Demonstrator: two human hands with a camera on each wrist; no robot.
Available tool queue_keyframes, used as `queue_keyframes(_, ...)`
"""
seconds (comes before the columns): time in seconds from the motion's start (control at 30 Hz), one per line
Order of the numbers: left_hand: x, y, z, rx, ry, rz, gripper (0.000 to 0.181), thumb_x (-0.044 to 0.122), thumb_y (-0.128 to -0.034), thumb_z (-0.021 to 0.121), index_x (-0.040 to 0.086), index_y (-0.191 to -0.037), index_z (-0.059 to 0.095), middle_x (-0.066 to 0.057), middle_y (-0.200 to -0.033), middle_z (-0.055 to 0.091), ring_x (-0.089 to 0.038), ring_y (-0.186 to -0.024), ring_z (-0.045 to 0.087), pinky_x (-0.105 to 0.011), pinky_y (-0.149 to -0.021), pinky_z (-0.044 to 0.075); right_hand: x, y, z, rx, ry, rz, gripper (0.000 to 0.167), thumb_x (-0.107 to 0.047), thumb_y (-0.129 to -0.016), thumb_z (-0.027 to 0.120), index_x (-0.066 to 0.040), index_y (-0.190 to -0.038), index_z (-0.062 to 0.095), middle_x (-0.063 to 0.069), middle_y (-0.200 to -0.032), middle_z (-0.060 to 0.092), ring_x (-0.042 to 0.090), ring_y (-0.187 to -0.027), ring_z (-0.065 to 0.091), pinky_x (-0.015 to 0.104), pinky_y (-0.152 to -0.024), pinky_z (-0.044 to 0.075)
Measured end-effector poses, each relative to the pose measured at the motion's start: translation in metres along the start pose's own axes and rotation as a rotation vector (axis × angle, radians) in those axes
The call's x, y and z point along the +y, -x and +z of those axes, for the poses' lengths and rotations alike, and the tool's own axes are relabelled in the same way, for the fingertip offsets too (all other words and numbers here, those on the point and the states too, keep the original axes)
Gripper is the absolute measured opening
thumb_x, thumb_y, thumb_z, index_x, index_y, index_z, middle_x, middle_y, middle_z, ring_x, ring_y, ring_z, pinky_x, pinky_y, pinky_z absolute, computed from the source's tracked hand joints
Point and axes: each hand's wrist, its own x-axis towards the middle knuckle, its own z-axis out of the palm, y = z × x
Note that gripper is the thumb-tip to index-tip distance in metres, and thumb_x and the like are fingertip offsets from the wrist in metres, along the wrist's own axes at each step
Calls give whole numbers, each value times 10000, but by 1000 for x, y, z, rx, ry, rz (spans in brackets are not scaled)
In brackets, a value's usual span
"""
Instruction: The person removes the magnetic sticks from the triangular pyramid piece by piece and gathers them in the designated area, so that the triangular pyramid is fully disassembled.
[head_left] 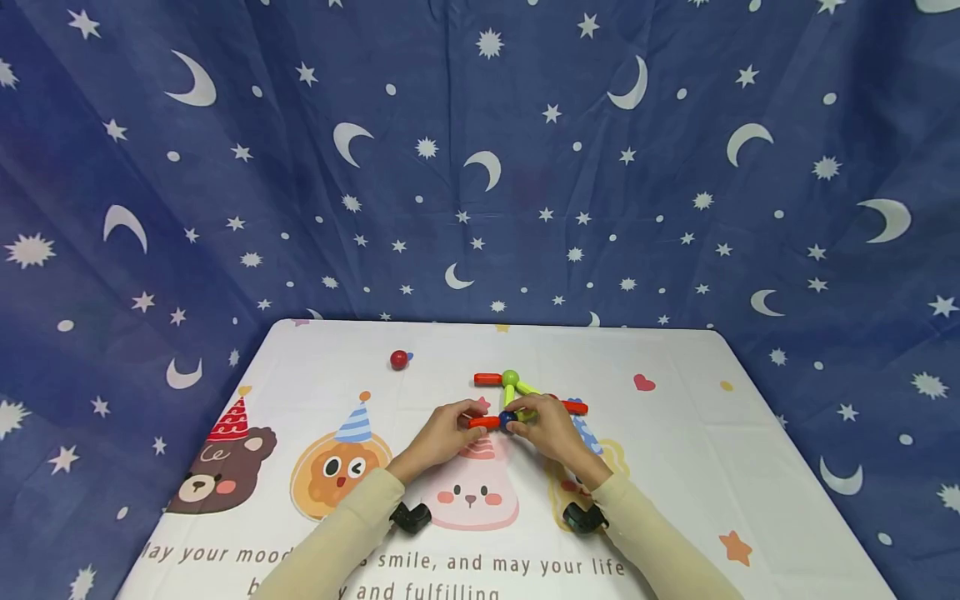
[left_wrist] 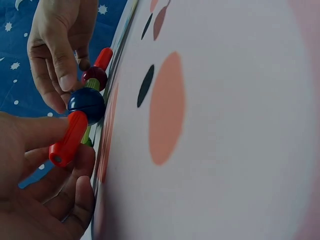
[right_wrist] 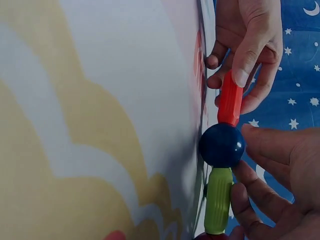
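My left hand (head_left: 448, 432) pinches a red rod (right_wrist: 230, 100) between thumb and fingers. One end of that rod meets a dark blue ball (right_wrist: 222, 145). The thumb and fingertips of my right hand (head_left: 551, 429) hold the blue ball from the side. A yellow-green rod (right_wrist: 218, 200) runs from the ball to a dark red ball (left_wrist: 95, 77), mostly hidden by my right hand in the head view. Farther back, a light green ball (head_left: 510, 378) joins two more yellow-green rods and a red rod (head_left: 487, 379) pointing left. Another red rod (head_left: 576, 407) sticks out to the right.
A red ball (head_left: 399, 360) lies alone toward the back left, with a small blue shape beside it. The white tablecloth (head_left: 675, 467) carries printed cartoon animals and lettering. A blue curtain (head_left: 525, 183) with moons and stars hangs behind and at both sides.
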Motion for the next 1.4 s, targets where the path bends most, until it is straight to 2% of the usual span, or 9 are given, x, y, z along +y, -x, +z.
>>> queue_keyframes(0.17, 0, -3, 2, -19, 11, -20, 347, 197, -890, 727, 107, -1217, 652, -57, -1062, 691, -91, -811, 635, -202, -634, 526, 2, -2, 0, -16, 27, 11, 232, -158, -773, 833, -190, -994, 774, -10, -1043, 742, 181, -924, 611, 395, -875, 476)
queue_keyframes(0.37, 4, -8, 4, -9, -22, -32, 312, 208, -879, 733, 122, -1173, 674, -25, -944, 681, -79, -727, 603, -206, -605, 496, 3, -4, -2, 4, 25, 15, 221, -156, -758, 844, -182, -969, 784, -9, -976, 750, 163, -840, 569, 330, -764, 437)
queue_keyframes(0.57, 3, -7, 7, -18, -36, -53, 276, 200, -875, 739, 130, -1136, 686, -4, -888, 670, -73, -674, 576, -207, -587, 480, 7, -2, 0, -19, 29, 36, 259, -163, -732, 863, -195, -978, 785, -7, -1043, 749, 143, -872, 569, 340, -800, 459)
queue_keyframes(0.9, 3, -9, 4, -2, -72, -26, 257, 187, -875, 740, 134, -1124, 709, -10, -970, 698, -102, -796, 559, -226, -724, 453, 6, -4, 1, -17, 53, 49, 276, -180, -730, 862, -205, -994, 784, -9, -1106, 737, 161, -911, 578, 365, -841, 475)
queue_keyframes(1.2, -2, -3, -1, -25, -76, -6, 268, 186, -889, 726, 131, -1151, 711, -10, -1100, 705, -131, -944, 574, -372, -941, 488, 3, -2, 5, -33, 35, 54, 278, -174, -738, 855, -197, -1007, 785, 17, -1142, 733, 206, -991, 610, 419, -908, 488)
queue_keyframes(1.4, -1, -1, -6, -25, -26, 13, 306, 170, -891, 723, 111, -1189, 693, -44, -1164, 695, -132, -945, 616, -325, -895, 523, 4, -5, 4, -15, 50, 61, 273, -174, -744, 851, -203, -1008, 785, 9, -1137, 734, 198, -979, 596, 411, -907, 479)
